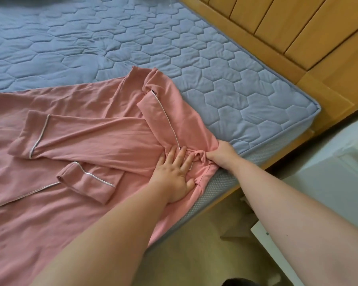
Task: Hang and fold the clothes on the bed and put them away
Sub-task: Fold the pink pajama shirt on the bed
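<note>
The one head-worn camera looked forward and down from close above the bed, over its near edge.

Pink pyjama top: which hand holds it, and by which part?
The right hand pinches a bunched fold of the pink pyjama top at the mattress edge; the left hand presses flat.

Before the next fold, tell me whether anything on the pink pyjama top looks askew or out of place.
Yes. The pink pyjama top is bunched into a ridge between the left hand, pressing flat, and the right hand, pinching it. Its near edge also hangs over the mattress side.
</note>
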The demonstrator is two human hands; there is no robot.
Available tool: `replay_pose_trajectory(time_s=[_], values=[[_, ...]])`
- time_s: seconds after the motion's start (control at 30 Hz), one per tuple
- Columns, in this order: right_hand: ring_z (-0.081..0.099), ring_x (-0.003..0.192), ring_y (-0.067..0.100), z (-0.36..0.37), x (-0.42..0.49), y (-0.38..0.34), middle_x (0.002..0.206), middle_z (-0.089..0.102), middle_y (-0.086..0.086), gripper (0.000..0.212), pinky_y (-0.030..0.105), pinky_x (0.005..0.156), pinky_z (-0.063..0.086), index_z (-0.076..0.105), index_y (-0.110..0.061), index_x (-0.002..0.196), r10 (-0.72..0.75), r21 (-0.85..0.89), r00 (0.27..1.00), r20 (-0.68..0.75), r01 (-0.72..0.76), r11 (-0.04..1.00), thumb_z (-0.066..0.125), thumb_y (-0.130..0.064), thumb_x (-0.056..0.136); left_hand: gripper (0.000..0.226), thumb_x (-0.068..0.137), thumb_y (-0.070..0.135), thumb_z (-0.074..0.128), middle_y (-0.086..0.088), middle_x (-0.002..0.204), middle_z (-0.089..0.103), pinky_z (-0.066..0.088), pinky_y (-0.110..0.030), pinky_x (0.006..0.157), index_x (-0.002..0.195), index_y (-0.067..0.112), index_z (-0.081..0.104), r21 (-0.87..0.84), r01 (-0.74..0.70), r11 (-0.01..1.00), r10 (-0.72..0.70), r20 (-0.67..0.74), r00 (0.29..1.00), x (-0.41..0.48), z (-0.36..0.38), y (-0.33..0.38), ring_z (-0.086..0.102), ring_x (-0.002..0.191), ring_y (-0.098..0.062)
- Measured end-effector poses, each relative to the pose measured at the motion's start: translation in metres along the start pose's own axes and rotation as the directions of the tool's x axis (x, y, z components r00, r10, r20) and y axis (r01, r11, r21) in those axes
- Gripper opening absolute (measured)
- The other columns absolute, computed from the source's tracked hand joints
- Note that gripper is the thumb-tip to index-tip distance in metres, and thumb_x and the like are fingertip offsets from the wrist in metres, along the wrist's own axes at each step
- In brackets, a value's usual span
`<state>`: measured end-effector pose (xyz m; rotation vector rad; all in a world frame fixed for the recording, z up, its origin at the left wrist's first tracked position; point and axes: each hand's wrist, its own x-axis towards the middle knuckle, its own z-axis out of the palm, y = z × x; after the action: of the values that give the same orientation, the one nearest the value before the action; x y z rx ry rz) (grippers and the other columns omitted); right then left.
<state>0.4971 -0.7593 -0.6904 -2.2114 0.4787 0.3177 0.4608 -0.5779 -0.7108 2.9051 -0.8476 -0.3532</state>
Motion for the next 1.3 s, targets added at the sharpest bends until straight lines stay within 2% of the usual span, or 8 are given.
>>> replay_pose_trajectory(time_s=[0.33, 0.47, 0.63, 0.8, 0.9, 1.13, 1.23, 1.3], values=[[0.062, 0.102, 0.027, 0.005, -0.036, 0.003, 0.110, 0.064, 0.012, 0.055, 0.032, 0.081, 0.051, 0.060, 0.000, 0.114, 0.079, 0.221, 0.974, -0.211, -0.032, 0.975, 0.073, -0.029, 0.069, 0.069, 0.095, 0.057, 0.024, 0.000, 0.160, -0.014, -0.003, -0.042, 0.119, 0.151, 0.033, -0.008, -0.114, -0.018, 0.993, -0.003, -0.177, 0.984, -0.023, 0.013, -0.002, -0.012, 0.147, -0.020], [0.061, 0.103, 0.026, -0.001, -0.045, -0.016, 0.115, 0.065, 0.012, 0.047, 0.035, 0.085, 0.051, 0.064, -0.002, 0.111, 0.187, 0.491, 0.941, -0.283, -0.025, 0.871, 0.075, -0.011, 0.066, 0.067, 0.097, 0.053, 0.030, 0.003, 0.160, -0.013, -0.002, -0.043, 0.118, 0.151, 0.036, -0.006, -0.200, -0.059, 0.978, 0.013, -0.224, 0.974, -0.045, 0.006, -0.013, -0.012, 0.147, -0.017], [0.061, 0.088, 0.021, 0.009, -0.064, -0.043, 0.111, 0.064, 0.011, 0.048, 0.025, 0.059, 0.049, 0.060, -0.006, 0.118, 0.241, 0.692, 0.948, -0.209, -0.031, 0.721, 0.076, -0.016, 0.073, 0.065, 0.098, 0.054, 0.027, 0.004, 0.160, -0.011, -0.001, -0.048, 0.118, 0.151, 0.035, -0.005, -0.043, 0.061, 0.997, -0.064, -0.078, 0.995, -0.060, -0.014, -0.048, -0.012, 0.147, -0.022], [0.066, 0.082, 0.024, 0.021, -0.041, -0.037, 0.103, 0.066, 0.013, 0.097, 0.041, 0.071, 0.057, 0.058, -0.005, 0.118, 0.276, 0.690, 0.951, -0.137, -0.108, 0.716, 0.084, -0.021, 0.027, 0.067, 0.096, 0.054, 0.033, 0.006, 0.160, -0.009, -0.003, -0.044, 0.118, 0.152, 0.035, 0.002, -0.115, 0.104, 0.988, -0.096, 0.075, 0.993, -0.062, -0.015, -0.057, -0.010, 0.148, -0.019], [0.063, 0.091, 0.023, 0.021, -0.043, -0.047, 0.103, 0.062, 0.014, 0.057, 0.038, 0.071, 0.055, 0.057, -0.002, 0.119, 0.259, 0.707, 0.933, -0.248, -0.008, 0.707, 0.062, 0.002, 0.062, 0.071, 0.094, 0.041, 0.049, 0.004, 0.161, 0.002, 0.002, -0.040, 0.119, 0.153, 0.029, 0.011, -0.267, 0.066, 0.962, -0.070, -0.008, 0.997, -0.069, -0.020, -0.061, -0.001, 0.148, -0.016], [0.054, 0.072, 0.016, 0.031, -0.087, -0.093, 0.077, 0.058, 0.006, 0.021, 0.023, 0.064, 0.044, 0.065, -0.003, 0.096, -0.182, 0.262, 0.865, -0.468, 0.333, 0.906, 0.049, 0.003, 0.083, 0.045, 0.090, 0.010, 0.056, -0.005, 0.130, 0.057, 0.039, -0.023, 0.097, 0.135, 0.011, 0.051, -0.890, 0.057, 0.453, -0.361, -0.124, 0.924, -0.072, -0.038, -0.079, 0.054, 0.116, -0.019], [0.052, 0.072, 0.010, 0.041, -0.113, -0.114, 0.081, 0.057, 0.003, 0.021, 0.014, 0.064, 0.040, 0.064, -0.002, 0.094, -0.457, 0.019, 0.797, -0.394, 0.505, 0.863, 0.048, 0.006, 0.083, 0.027, 0.097, 0.013, 0.048, -0.005, 0.097, 0.060, 0.044, -0.025, 0.072, 0.121, 0.010, 0.058, -0.998, 0.052, 0.040, -0.401, 0.032, 0.916, -0.070, -0.047, -0.090, 0.056, 0.082, -0.016], [0.055, 0.071, 0.004, 0.053, -0.127, -0.123, 0.083, 0.061, 0.000, 0.023, 0.007, 0.063, 0.040, 0.065, -0.010, 0.094, -0.559, 0.005, 0.775, -0.294, 0.586, 0.810, 0.052, 0.006, 0.084, 0.028, 0.101, 0.020, 0.037, -0.008, 0.109, 0.058, 0.044, -0.027, 0.075, 0.123, 0.012, 0.053, -0.970, 0.056, -0.235, -0.373, 0.143, 0.917, -0.077, -0.054, -0.100, 0.057, 0.084, -0.018]])
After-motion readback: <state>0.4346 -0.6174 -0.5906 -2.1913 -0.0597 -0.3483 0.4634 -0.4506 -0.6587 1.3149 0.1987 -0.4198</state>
